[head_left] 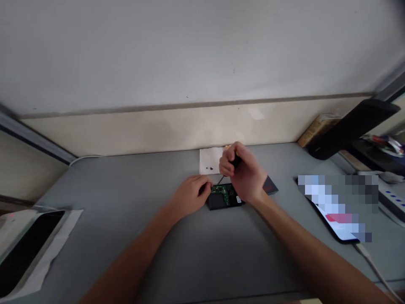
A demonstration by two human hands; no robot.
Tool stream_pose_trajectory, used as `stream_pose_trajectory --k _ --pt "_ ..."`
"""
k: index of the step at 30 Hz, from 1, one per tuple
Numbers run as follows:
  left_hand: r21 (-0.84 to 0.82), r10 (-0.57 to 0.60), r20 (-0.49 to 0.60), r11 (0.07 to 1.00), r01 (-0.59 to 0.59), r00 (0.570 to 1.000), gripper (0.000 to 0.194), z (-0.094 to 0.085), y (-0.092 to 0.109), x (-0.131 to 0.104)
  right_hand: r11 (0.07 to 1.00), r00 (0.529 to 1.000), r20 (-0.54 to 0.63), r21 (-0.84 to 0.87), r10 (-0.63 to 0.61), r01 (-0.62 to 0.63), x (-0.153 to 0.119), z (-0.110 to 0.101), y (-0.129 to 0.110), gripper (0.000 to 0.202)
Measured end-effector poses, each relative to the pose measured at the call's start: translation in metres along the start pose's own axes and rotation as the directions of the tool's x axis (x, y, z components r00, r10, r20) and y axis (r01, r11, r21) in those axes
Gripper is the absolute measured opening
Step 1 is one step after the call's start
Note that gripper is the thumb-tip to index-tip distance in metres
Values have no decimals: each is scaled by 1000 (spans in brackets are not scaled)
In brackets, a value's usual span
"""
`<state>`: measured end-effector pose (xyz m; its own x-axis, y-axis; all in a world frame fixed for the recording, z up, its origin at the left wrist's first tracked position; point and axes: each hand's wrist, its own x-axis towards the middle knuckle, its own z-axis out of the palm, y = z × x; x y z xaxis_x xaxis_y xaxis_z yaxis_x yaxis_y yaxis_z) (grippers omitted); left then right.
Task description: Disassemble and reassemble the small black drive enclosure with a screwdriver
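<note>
The left hand [192, 193], fingers bent, rests at the left end of one opened black device [222, 204] whose long axis runs left to right between both hands; this hand is the nearer, though I can't tell whether it pinches anything. Just beyond it, one white paper [208, 158] bears at least two small dark bits [211, 169]. The right hand [243, 173], above the device's right end, grips one screwdriver [236, 161] slanting down leftward toward one green circuit board [225, 194].

- Tool handle [236, 161]: mostly hidden by right hand [243, 173]
- Four o'clock: phone screen [333, 213], pixelated
- Eight o'clock: black slab [30, 254], cut by left edge
- Dark specks [211, 168]: too small to tell
</note>
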<state>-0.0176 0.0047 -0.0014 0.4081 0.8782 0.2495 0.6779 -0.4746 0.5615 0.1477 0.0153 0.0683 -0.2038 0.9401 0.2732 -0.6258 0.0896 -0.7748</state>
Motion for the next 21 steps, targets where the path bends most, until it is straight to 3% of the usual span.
stream_pose_trajectory --k 6,21 --pt "-7 0 -16 1000 -1 1000 18 0 0 0 999 999 17 31 42 -42 10 1 18 35" --pt "9 50 -40 999 -49 998 17 3 -4 0 999 1000 -14 30 -19 20 0 -3 13 30"
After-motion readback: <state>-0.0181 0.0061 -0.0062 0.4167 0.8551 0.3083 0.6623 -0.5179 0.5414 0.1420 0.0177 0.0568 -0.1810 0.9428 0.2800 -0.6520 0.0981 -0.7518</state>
